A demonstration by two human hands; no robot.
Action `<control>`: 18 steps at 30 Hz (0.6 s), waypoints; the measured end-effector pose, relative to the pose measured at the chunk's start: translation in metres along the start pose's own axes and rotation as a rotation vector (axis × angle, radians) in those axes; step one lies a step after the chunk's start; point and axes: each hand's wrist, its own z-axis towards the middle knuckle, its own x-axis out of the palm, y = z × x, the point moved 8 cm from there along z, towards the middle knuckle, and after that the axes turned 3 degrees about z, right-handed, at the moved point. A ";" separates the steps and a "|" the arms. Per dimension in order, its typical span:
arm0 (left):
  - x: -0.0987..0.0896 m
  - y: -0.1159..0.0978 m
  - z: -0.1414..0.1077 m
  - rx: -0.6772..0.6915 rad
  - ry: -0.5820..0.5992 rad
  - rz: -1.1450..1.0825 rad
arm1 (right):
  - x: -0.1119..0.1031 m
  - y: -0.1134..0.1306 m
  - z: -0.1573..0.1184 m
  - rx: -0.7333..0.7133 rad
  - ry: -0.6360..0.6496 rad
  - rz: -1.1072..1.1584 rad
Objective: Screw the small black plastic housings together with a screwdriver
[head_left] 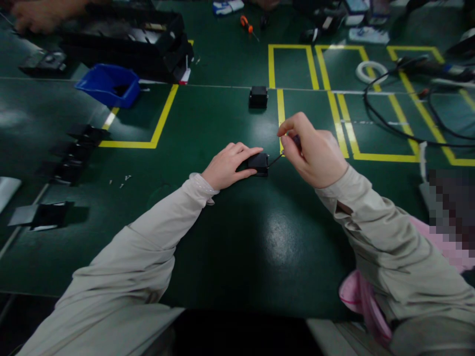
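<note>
My left hand (232, 165) grips a small black box (259, 162) from its left side, thumb and fingers on opposite faces. The box rests on the green tabletop (230, 257). In my right hand (315, 153) is a screwdriver (275, 160); my fingers close around its dark handle, which they mostly hide. Its thin shaft slants down to the left, and the tip meets the right side of the box near a small screw. Farther back stands a second black box (259, 97) with small bright screws on its sides. Several loose screws (125, 181) lie to the left.
A blue bin (111, 84) and a black crate (129, 44) stand at the back left. Black parts (76, 153) lie left. An orange screwdriver (247, 23) lies far back. At right are a white tape ring (371, 72) and a black cable (386, 123). Another person's hand (37, 17) shows top left.
</note>
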 end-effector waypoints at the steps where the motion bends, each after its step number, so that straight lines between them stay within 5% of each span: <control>1: 0.000 0.000 0.000 0.001 -0.001 -0.002 | 0.000 0.000 0.000 -0.004 -0.002 0.002; 18: 0.001 0.001 0.000 0.002 0.010 0.006 | 0.002 0.002 0.000 -0.003 0.054 -0.026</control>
